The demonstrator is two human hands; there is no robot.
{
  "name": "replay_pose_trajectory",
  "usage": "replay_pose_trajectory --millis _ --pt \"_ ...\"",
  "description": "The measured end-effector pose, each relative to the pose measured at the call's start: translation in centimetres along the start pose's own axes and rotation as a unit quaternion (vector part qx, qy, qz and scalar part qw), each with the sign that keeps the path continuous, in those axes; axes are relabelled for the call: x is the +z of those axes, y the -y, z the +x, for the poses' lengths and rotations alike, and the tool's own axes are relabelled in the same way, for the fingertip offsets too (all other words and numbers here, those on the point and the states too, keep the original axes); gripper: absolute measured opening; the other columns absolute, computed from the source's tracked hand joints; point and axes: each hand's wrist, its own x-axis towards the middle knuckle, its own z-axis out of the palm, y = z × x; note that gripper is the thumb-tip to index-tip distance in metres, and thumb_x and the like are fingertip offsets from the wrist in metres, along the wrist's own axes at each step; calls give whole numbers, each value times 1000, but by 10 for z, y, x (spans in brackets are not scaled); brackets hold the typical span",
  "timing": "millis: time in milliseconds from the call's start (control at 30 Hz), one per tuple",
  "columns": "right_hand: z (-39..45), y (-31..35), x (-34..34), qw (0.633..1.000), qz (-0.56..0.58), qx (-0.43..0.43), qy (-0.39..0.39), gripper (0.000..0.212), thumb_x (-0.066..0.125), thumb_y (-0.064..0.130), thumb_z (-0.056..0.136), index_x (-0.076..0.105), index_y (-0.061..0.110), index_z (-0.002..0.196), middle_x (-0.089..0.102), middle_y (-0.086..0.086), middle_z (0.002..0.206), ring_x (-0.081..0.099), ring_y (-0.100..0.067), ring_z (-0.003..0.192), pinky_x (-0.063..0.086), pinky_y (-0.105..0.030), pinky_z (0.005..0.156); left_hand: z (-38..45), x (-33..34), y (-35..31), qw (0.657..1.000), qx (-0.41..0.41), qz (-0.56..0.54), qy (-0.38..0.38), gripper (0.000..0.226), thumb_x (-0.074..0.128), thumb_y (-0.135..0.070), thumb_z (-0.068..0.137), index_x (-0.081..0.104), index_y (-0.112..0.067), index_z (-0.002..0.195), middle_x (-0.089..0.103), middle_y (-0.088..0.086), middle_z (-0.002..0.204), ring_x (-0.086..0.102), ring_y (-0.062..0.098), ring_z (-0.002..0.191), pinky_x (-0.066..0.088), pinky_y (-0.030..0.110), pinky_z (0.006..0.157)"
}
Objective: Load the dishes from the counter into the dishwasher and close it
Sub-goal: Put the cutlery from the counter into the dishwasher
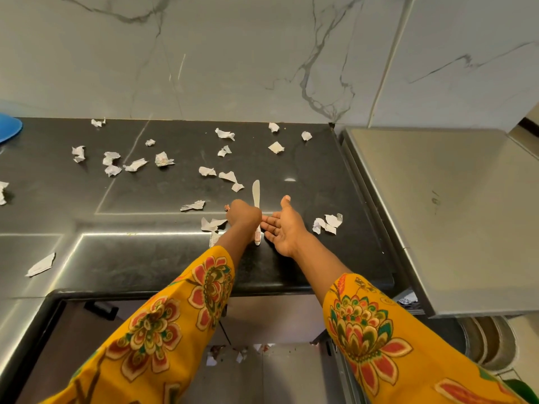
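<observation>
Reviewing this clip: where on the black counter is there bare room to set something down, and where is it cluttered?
Bare: the black stone counter's right part, between the white plastic knife and the steel appliance top, apart from a few scraps; also the front strip under the right hand. Crowded: torn paper scraps litter the back and middle-left, up to the left hand.

Yellow sleeves (163,325) bear red-green flowers, white paper scraps (164,158) dot the black surface (315,170), grey-veined white wall (262,53) behind.
</observation>
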Motion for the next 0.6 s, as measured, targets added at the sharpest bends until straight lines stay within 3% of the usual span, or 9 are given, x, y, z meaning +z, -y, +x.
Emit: replay_pose_trajectory --millis 67,233,400,500,600 --pt "-2 -1 -1 1000 8 -3 -5 69 23 55 98 30 6 145 57 -17 128 56 -19 93 39 -30 88 0 0 -1 999 17 37 0 24 56 -3 88 57 5 110 59 23 117 55 37 113 51 41 90" --pt "-5 -2 -5 1000 13 4 -5 71 23 56 97 33 3 142 55 -18 129 54 -26 118 39 -32 96 -1 1 -2 994 28 106 1 25 55 -6 90 57 4 113 59 20 120 53 33 116 45 34 88" --pt "-10 -5 -9 1000 2 3 -19 68 24 55 97 42 2 135 59 -16 122 57 -26 114 43 -30 87 -6 6 -2 992 40 120 28 24 50 -6 93 54 2 115 60 18 116 57 32 110 47 35 88" --pt "-13 -9 -12 999 -28 -11 -24 44 34 44 100 58 7 104 62 -10 94 60 -17 87 45 -24 72 -10 9 3 996 26 85 26 24 52 -9 91 54 0 113 61 20 115 59 35 107 52 40 89" --pt "-18 -14 -17 995 -76 -47 -36 18 47 11 96 60 9 85 56 -7 75 46 -12 61 37 -22 57 -16 14 10 998 -11 -31 52 28 49 -5 90 53 3 116 61 20 117 60 36 107 52 40 88"
